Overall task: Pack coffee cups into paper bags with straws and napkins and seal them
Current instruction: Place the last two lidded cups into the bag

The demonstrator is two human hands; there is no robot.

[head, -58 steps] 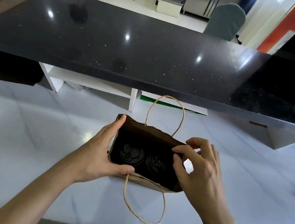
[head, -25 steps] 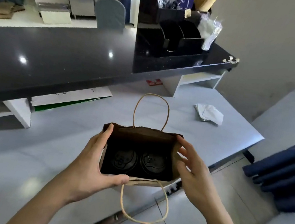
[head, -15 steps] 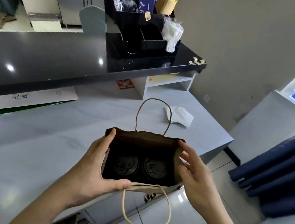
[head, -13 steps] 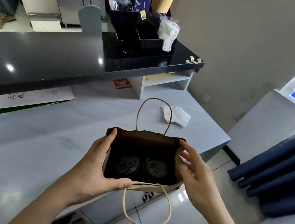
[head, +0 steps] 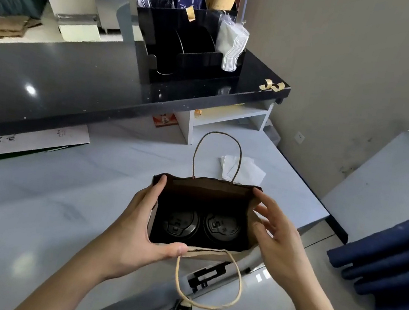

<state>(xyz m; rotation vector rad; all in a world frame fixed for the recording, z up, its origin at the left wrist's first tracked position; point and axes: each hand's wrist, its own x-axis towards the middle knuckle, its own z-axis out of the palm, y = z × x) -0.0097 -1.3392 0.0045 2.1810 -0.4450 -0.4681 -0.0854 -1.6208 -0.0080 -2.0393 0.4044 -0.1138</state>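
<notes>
One paper bag (head: pixel 250 214) centre frame, open, over the near edge of the table (head: pixel 32 209), two handles, two lidded coffee cups (head: pixel 200 224) side by side inside. Left hand (head: pixel 140 227) grip clamped on left rim, thumb along near edge; right hand (head: pixel 274 239) fingers loosely spread against right wall. One napkin (head: pixel 247 171) on table behind bag, one napkin stack (head: pixel 232 45) in black organizer, upper centre.

Inside the paper bag (head: pixel 210 254) I see only the black lids of the two coffee cups (head: pixel 180 223); their bodies are lost in its dark interior, and the lid markings are too small to read. My left hand (head: pixel 143 227) covers the bag's left wall, my right hand (head: pixel 275 241) much of its right. The bag's far handle crosses the napkin (head: pixel 248 171) near the surface's right edge. The organizer (head: pixel 187 44) is cut off at the frame's top.
</notes>
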